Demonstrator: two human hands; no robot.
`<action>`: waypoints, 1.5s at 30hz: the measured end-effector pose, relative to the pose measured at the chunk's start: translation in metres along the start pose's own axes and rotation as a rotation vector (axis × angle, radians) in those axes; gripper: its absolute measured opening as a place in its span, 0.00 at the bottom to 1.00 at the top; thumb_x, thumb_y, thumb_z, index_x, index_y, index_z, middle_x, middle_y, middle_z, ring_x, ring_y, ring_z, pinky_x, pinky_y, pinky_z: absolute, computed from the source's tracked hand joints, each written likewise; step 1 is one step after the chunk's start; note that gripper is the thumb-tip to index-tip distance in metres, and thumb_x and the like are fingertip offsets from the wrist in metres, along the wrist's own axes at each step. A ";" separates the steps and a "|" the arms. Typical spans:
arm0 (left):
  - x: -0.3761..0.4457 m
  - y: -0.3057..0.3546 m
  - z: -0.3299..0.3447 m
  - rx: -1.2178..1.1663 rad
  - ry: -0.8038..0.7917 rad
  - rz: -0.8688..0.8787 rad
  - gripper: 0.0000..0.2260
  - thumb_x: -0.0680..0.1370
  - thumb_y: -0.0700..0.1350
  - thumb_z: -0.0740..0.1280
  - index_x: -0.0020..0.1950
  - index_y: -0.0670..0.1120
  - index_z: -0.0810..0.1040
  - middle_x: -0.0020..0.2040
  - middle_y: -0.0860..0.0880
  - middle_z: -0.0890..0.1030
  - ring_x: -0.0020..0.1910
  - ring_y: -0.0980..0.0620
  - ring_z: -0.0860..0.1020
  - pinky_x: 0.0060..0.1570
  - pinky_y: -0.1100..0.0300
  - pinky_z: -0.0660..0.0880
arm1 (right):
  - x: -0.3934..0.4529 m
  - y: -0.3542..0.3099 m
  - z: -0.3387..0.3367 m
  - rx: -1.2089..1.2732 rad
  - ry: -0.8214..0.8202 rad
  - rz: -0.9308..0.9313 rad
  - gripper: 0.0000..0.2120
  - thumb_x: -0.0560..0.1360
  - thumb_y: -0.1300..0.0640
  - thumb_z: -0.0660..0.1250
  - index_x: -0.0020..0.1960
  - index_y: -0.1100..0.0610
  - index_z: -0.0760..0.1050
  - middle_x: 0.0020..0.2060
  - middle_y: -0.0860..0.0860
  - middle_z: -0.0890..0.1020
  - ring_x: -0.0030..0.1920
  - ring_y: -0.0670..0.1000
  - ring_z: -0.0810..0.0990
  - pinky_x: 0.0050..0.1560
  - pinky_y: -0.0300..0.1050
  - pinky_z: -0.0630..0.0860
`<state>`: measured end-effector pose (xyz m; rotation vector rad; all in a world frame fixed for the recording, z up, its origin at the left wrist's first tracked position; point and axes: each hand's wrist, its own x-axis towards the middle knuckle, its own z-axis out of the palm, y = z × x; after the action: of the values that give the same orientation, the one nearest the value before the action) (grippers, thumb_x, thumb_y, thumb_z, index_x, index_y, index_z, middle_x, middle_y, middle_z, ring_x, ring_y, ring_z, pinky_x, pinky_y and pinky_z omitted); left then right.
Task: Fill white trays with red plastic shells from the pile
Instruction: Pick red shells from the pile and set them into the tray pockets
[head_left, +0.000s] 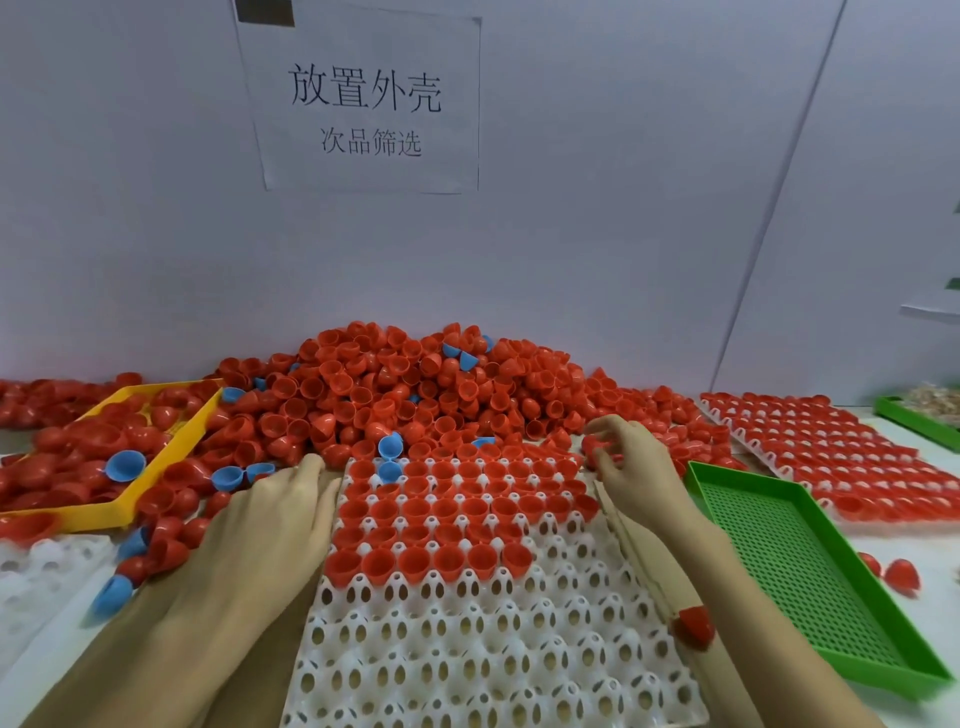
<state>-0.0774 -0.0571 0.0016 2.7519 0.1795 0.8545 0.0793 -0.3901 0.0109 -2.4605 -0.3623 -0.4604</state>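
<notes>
- The right hand (631, 460) hovers at the far right corner of the white tray (467, 639), fingers curled, pinching a red shell (594, 446) between thumb and fingertips.
- Just beyond that pinch lies the pile of red shells (395, 395), heaped against the wall, with a few blue shells (389, 446) mixed in.
- Directly left of the held shell, the far rows of the white tray are filled with red shells sitting open side up; the rows nearer the person show bare white cups.
- The left hand (270, 514) lies flat along the tray's left edge, fingers straight and together, fingertips touching the foot of the pile; it holds nothing.
- Left of that hand sits a yellow tray (171, 457) holding red shells and one blue one, with loose red and blue shells scattered beside it.
- Right of the pinching hand lies a green perforated tray (810, 571), and beyond it a filled white tray (831, 457) packed with red shells.
- A single red shell (693, 623) lies by the right forearm, at the white tray's right edge.
- A paper sign (363, 104) with printed characters hangs on the wall above the pile.
</notes>
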 end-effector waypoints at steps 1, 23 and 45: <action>0.000 0.003 -0.002 0.000 0.011 0.026 0.06 0.81 0.46 0.67 0.45 0.46 0.77 0.30 0.56 0.71 0.23 0.52 0.73 0.22 0.67 0.58 | 0.009 0.003 0.002 -0.060 -0.028 0.025 0.14 0.82 0.63 0.65 0.66 0.52 0.76 0.62 0.53 0.77 0.55 0.49 0.77 0.63 0.46 0.77; -0.008 0.028 -0.007 -0.218 -0.012 0.159 0.03 0.79 0.47 0.70 0.52 0.52 0.81 0.41 0.63 0.75 0.34 0.63 0.76 0.32 0.72 0.70 | -0.005 -0.030 -0.012 0.450 0.007 -0.160 0.13 0.77 0.59 0.74 0.60 0.47 0.84 0.56 0.40 0.86 0.51 0.48 0.86 0.56 0.50 0.84; -0.019 0.067 -0.018 -1.113 -0.255 -0.156 0.19 0.77 0.58 0.67 0.68 0.59 0.77 0.63 0.64 0.81 0.59 0.61 0.82 0.56 0.76 0.73 | -0.007 -0.049 -0.030 0.624 -0.251 -0.116 0.12 0.77 0.52 0.72 0.60 0.43 0.83 0.57 0.44 0.85 0.57 0.46 0.85 0.59 0.45 0.82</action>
<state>-0.1008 -0.1214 0.0245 1.7309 -0.1111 0.3549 0.0485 -0.3711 0.0555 -1.8899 -0.6454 -0.0587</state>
